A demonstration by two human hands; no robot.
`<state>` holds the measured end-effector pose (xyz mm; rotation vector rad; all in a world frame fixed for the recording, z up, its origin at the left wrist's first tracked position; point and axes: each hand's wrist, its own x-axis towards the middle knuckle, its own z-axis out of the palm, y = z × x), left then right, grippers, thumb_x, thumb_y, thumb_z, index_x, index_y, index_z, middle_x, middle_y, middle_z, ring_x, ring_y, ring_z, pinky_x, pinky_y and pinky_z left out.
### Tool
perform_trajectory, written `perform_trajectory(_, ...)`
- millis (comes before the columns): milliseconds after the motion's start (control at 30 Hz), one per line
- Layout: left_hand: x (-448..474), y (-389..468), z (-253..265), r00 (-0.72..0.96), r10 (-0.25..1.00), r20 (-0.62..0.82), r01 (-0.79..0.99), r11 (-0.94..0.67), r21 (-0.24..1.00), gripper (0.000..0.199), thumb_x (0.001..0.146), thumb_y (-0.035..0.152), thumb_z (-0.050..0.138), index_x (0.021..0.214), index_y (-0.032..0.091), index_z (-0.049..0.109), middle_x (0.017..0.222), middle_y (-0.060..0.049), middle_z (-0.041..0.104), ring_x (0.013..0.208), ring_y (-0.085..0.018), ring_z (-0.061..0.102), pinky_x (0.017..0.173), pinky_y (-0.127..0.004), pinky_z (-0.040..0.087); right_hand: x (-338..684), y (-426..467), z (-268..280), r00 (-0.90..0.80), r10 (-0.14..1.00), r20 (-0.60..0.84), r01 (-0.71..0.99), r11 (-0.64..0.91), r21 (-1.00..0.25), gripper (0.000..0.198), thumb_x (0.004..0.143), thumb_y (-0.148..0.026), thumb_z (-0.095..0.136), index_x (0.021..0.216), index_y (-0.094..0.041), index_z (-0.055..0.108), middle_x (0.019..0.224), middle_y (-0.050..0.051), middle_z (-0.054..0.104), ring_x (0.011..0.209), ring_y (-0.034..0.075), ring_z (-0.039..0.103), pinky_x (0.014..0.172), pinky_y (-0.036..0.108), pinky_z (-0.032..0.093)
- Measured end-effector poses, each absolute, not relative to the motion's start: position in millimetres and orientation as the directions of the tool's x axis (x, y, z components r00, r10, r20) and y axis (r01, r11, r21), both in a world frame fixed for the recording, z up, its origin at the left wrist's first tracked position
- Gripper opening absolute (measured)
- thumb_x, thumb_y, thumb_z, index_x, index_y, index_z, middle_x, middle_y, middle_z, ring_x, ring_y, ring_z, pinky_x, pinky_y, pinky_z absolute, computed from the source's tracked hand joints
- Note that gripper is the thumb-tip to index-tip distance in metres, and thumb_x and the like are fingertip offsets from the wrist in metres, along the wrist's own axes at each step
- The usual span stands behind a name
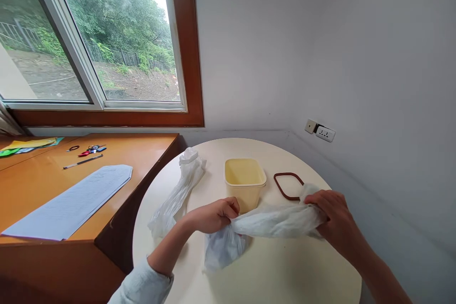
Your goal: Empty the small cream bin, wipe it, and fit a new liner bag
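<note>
Stretched bag: one translucent white plastic bag (278, 222), held above the round table in front of the bin, drawn out sideways between both hands; its loose left end is hung below the left hand.
Left hand (215, 214): closed, its fingers pinched on the bag near the loose end; the wrist is covered by a pale blue sleeve (144, 285).
Right hand (331, 211): set well apart from the left, its fingers clamped around the bunched right end of the bag.
Bin: one pale yellow, square-mouthed plastic bin (245, 172), stood upright, its lower front partly hidden by the left hand and bag.
Rim ring: one dark red squared ring (288, 174), laid flat to the right of the bin, its near right corner partly covered by the bag.
Second bag: one crumpled white plastic bag (178, 194), laid lengthwise at the table's left side.
Round table (302, 270): cream-topped, placed beside the wooden desk.
Wooden desk (24, 190): stocked with printed sheets (78, 199), a pen (82, 161) and a bunch of keys (93, 150).
</note>
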<state>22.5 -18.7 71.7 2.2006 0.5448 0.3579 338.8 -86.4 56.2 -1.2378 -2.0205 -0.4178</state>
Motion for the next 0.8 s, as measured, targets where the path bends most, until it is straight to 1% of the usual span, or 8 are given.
perform_trajectory(67,19,-16,75,0.875,0.483,0.037,0.239,-0.496,0.835,0.037,0.068,0.002,0.042,0.081,0.021,0.071,0.092,-0.003,0.059,0.08,-0.015,0.056,0.068,-0.023,0.044,347,-87,59,-0.255,0.632,0.732,0.876,0.471,-0.101,0.02,0.072,-0.013,0.05,0.088,-0.024,0.054,0.084,0.002,0.06,0.085,0.021,0.053,0.08,0.036,0.036)
perform_trajectory(167,15,-11,82,0.885,0.466,-0.017,0.231,-0.407,0.884,0.036,0.07,0.004,0.042,0.084,0.021,0.07,0.085,-0.001,0.065,0.078,-0.017,0.058,0.067,-0.023,0.045,353,-88,65,-0.187,0.626,0.757,0.883,0.446,-0.15,0.025,0.073,-0.012,0.047,0.092,-0.026,0.057,0.092,0.003,0.06,0.092,0.022,0.053,0.082,0.038,0.035)
perform_trajectory(267,12,-5,88,0.898,0.426,-0.105,0.26,-0.322,0.91,0.031,0.069,0.007,0.044,0.079,0.02,0.071,0.074,0.0,0.066,0.071,-0.016,0.058,0.067,-0.024,0.045,350,-88,67,-0.033,0.64,0.768,0.849,0.423,-0.316,0.025,0.074,-0.013,0.048,0.09,-0.027,0.06,0.103,0.004,0.056,0.097,0.022,0.052,0.08,0.037,0.037)
perform_trajectory(333,11,0,91,0.909,0.39,-0.149,0.268,-0.27,0.925,0.029,0.068,0.007,0.045,0.077,0.019,0.071,0.072,0.0,0.066,0.068,-0.016,0.058,0.065,-0.024,0.045,347,-86,66,0.094,0.66,0.745,0.734,0.46,-0.5,0.015,0.075,-0.017,0.052,0.082,-0.026,0.061,0.107,0.005,0.053,0.099,0.021,0.052,0.077,0.035,0.04)
perform_trajectory(400,10,4,92,0.913,0.374,-0.161,0.262,-0.237,0.935,0.027,0.069,0.009,0.047,0.078,0.018,0.07,0.073,-0.001,0.066,0.068,-0.016,0.058,0.065,-0.024,0.045,343,-84,64,0.184,0.704,0.686,0.544,0.509,-0.668,0.005,0.075,-0.022,0.056,0.072,-0.024,0.059,0.111,0.005,0.05,0.104,0.021,0.05,0.074,0.032,0.043)
perform_trajectory(500,7,11,90,0.907,0.397,-0.14,0.257,-0.258,0.932,0.02,0.076,0.015,0.051,0.083,0.017,0.069,0.079,-0.002,0.067,0.073,-0.016,0.057,0.068,-0.025,0.045,339,-81,65,0.275,0.768,0.579,0.303,0.502,-0.81,0.013,0.073,-0.028,0.061,0.062,-0.022,0.058,0.116,0.004,0.046,0.113,0.025,0.043,0.068,0.029,0.045)
perform_trajectory(667,-1,17,81,0.859,0.506,-0.083,0.292,-0.349,0.89,0.02,0.08,0.031,0.056,0.088,0.016,0.067,0.083,-0.003,0.065,0.074,-0.015,0.055,0.064,-0.022,0.043,333,-80,73,0.403,0.764,0.504,0.096,0.512,-0.854,0.021,0.067,-0.029,0.068,0.053,-0.021,0.055,0.121,-0.001,0.043,0.117,0.028,0.037,0.064,0.028,0.043)
perform_trajectory(800,-2,18,71,0.792,0.608,-0.053,0.282,-0.288,0.915,0.027,0.08,0.039,0.056,0.085,0.014,0.065,0.077,-0.003,0.061,0.065,-0.012,0.05,0.056,-0.021,0.037,335,-77,72,0.436,0.777,0.453,-0.015,0.51,-0.86,0.02,0.064,-0.026,0.071,0.052,-0.022,0.056,0.116,-0.001,0.046,0.106,0.024,0.044,0.058,0.026,0.04)
